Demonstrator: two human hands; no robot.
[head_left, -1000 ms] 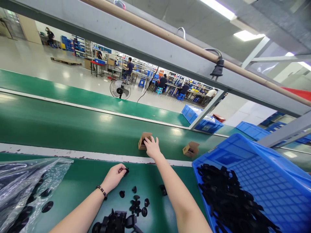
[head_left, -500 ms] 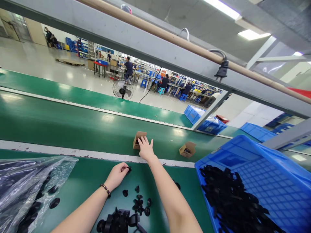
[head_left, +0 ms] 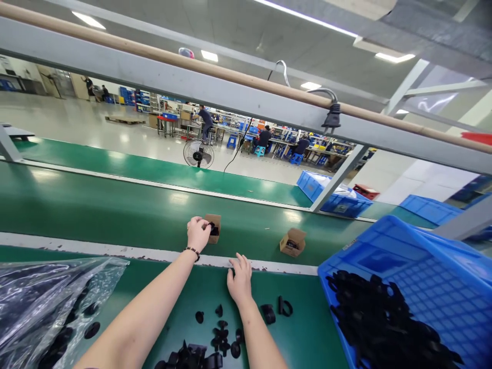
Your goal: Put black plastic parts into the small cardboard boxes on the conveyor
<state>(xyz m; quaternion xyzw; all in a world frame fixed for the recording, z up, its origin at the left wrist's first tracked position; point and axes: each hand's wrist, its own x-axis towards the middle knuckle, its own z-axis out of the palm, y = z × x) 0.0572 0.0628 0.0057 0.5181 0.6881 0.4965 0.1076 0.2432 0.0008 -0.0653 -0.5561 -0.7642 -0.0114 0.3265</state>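
My left hand [head_left: 198,233] reaches to the near open cardboard box [head_left: 217,234]. Its thumb and fingers pinch a small black round part [head_left: 211,225] at the box's mouth, and dark pieces show inside. My right hand [head_left: 240,282] rests over the worn white edge strip [head_left: 169,251], fingers stretched out and holding nothing. Below the hands lie loose black round parts [head_left: 221,335] on the green work surface [head_left: 303,333]. A black clip with a ring [head_left: 285,306] and another black curved piece [head_left: 268,313] lie right of my right forearm.
A second open cardboard box [head_left: 292,242] stands on the green belt [head_left: 115,205]. At the right, a large blue crate [head_left: 388,230] holds a heap of black parts [head_left: 388,328]. A clear plastic bag [head_left: 49,287] with black parts lies left. A grey frame bar [head_left: 230,95] crosses above.
My left hand has moved up and forward to the box with the small black part. My right hand has left the box and drawn back to the near edge.
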